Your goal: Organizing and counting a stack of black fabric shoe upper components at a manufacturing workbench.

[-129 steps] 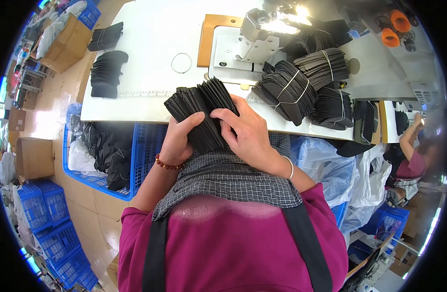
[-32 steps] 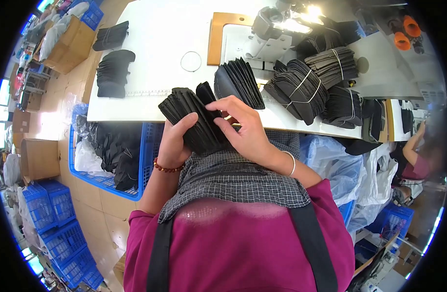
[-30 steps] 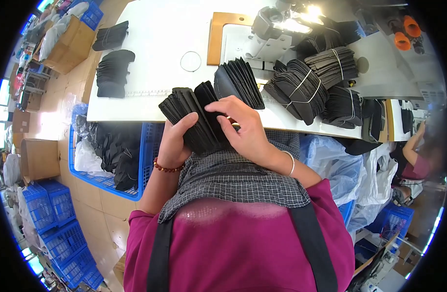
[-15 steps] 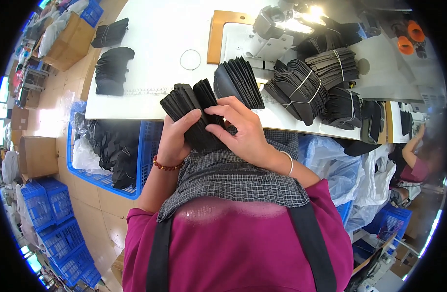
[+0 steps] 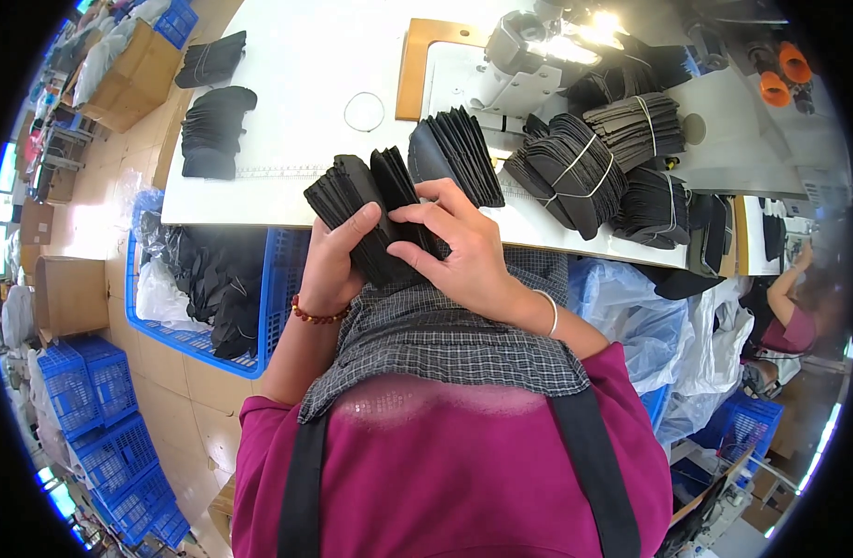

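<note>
A fanned stack of black fabric pieces (image 5: 350, 191) is held at the table's front edge, above my lap. My left hand (image 5: 338, 251) wraps round its left side, thumb lying across the front. From the right, my right hand (image 5: 459, 244) pinches at the stack, its fingers on a separated batch of pieces (image 5: 393, 177); the exact fingertip contact is partly hidden. Just beyond my right hand, another fanned black stack (image 5: 456, 156) rests on the white table (image 5: 296, 93). A thin pale ring (image 5: 363, 112), like a rubber band, lies further back.
A sewing machine (image 5: 515, 65) with a lit lamp stands at the back. Banded dark bundles (image 5: 575, 172) crowd the table's right; two black stacks (image 5: 219, 132) lie far left. A blue crate (image 5: 194, 339) of black pieces sits below left, plastic bags (image 5: 631, 316) below right. Another person (image 5: 791, 312) is far right.
Both hands stay on the stack, with only very slight movement of the right fingers. Nothing has been put down or picked up.
</note>
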A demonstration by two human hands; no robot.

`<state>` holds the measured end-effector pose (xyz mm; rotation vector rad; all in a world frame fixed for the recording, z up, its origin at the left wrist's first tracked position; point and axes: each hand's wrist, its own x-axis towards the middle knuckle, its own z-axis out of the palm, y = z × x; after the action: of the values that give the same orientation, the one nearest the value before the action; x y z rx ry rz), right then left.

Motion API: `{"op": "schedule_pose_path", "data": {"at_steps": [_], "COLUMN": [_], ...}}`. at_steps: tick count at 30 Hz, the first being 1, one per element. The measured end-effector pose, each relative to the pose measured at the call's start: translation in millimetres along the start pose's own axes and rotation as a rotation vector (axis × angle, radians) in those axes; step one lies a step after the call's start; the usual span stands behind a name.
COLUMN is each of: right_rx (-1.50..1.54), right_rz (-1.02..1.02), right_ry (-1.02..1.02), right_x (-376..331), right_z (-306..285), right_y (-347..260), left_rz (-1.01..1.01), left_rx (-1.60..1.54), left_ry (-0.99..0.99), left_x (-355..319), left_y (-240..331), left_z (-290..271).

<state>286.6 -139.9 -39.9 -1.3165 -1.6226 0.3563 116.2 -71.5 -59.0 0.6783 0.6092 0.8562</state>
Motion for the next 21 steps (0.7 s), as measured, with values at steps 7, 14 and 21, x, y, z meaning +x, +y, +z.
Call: {"op": "schedule_pose_path", "data": {"at_steps": [7,14,21], "right_rx": [-0.05,-0.023,-0.085], "right_rz": [0.024,0.016,-0.008], "right_ry": [-0.012,-0.013,-0.034], "right_x": [0,-1,0], "right_z": [-2,-4,-4], "right_y": [0,0,-6], "left_rz": [0.042,-0.027,0.027], "left_rx": [0.052,-0.025,-0.021], "left_ry": [-0.011,-0.002,-0.049], "left_x": [1,2,3], "left_y": [-5,-10,-12], "left_z": [-4,-13,-14]}}
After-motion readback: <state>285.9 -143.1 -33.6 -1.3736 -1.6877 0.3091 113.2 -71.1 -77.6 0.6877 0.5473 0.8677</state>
